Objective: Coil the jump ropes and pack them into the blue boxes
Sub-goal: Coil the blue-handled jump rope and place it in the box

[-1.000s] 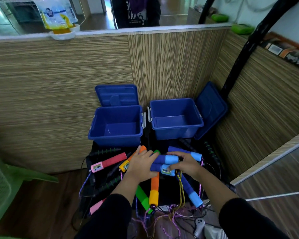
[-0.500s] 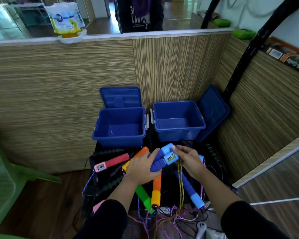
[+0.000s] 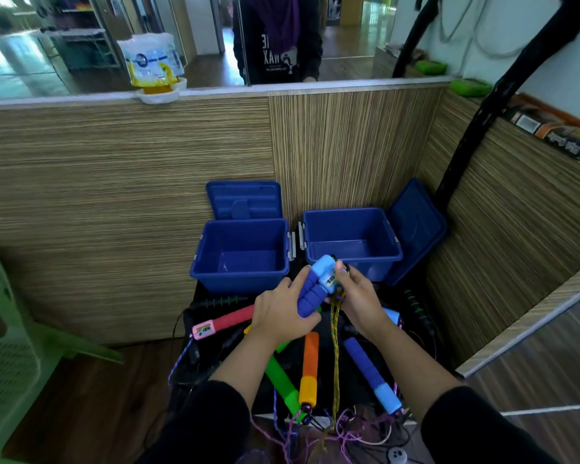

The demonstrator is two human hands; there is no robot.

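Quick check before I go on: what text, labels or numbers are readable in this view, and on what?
"WAX": dark shirt of the person behind the glass, lettering partly hidden.
Counter on the held blue handles: blurred.
Counter on the pink handle: blurred.
Bag on the ledge: print unreadable.
Box at right: unreadable.

Black long sleeves [image 3: 211, 420], bare hands.

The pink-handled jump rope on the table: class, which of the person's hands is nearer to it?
Left. The left hand sits just right of the pink-handled jump rope; the right hand lies farther right, beyond the blue handles.
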